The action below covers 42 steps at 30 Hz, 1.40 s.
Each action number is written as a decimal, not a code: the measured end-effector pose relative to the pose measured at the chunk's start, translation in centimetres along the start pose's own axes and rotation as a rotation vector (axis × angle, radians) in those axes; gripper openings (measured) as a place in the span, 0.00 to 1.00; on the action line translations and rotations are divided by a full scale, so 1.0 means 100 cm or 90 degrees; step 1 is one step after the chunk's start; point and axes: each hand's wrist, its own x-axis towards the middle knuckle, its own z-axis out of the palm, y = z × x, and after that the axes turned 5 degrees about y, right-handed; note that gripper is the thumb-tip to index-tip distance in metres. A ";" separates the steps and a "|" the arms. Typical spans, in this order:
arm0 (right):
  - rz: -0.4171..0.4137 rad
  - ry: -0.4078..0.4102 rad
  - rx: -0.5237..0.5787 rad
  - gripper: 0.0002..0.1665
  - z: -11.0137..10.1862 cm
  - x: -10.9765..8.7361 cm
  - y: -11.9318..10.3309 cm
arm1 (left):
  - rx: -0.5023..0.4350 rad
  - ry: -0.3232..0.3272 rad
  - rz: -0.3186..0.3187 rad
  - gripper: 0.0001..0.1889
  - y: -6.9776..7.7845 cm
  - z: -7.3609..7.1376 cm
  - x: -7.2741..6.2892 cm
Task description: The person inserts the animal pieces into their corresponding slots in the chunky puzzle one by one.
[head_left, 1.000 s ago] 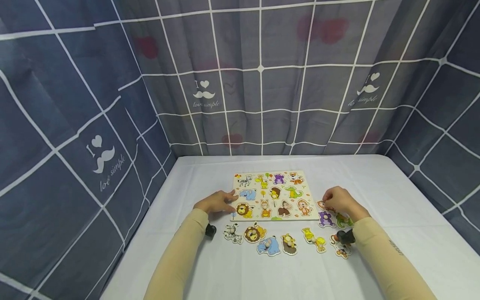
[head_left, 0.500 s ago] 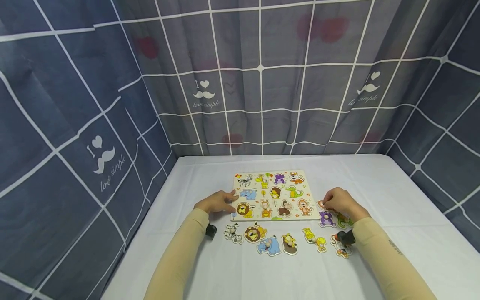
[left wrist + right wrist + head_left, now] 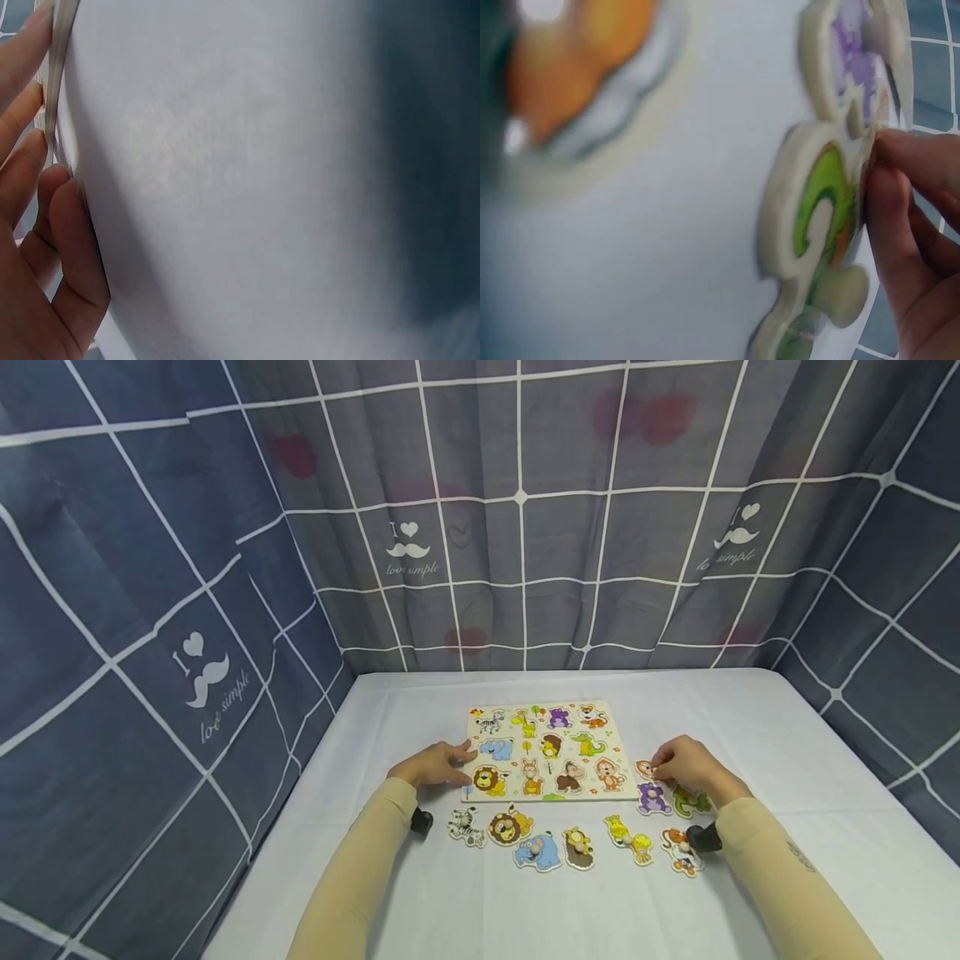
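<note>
My left hand [image 3: 433,764] rests at the left edge of the animal puzzle board [image 3: 517,795], its fingers spread and relaxed. In the left wrist view its fingertips meet the board's thin edge [image 3: 54,82]. To the right of the board, my right hand [image 3: 690,766] pinches a puzzle piece [image 3: 644,768] with an orange-edged face; the hand hides most of it. In the right wrist view thumb and forefinger [image 3: 892,187] come together just behind the crocodile piece [image 3: 829,199]. A purple animal piece [image 3: 653,797] lies close in front of that hand.
In front of the board lie the zebra [image 3: 467,827], lion [image 3: 507,827], elephant [image 3: 537,852], hedgehog [image 3: 578,849] and giraffe [image 3: 628,840] pieces. The tiger piece [image 3: 681,853] is beside the right wrist camera [image 3: 703,837]. A checked curtain [image 3: 555,568] encloses the table.
My right hand and forearm have shifted slightly to the right, uncovering more of the pinched piece's face and of the tiger piece. The left hand and board look unchanged.
</note>
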 end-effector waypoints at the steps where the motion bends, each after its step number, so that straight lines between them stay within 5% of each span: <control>1: -0.003 -0.001 0.000 0.05 0.000 0.000 0.001 | 0.002 -0.001 0.001 0.34 0.000 0.000 0.000; 42: -0.028 0.067 -0.035 0.05 0.006 -0.006 -0.002 | 0.002 0.005 -0.007 0.33 0.002 0.000 0.000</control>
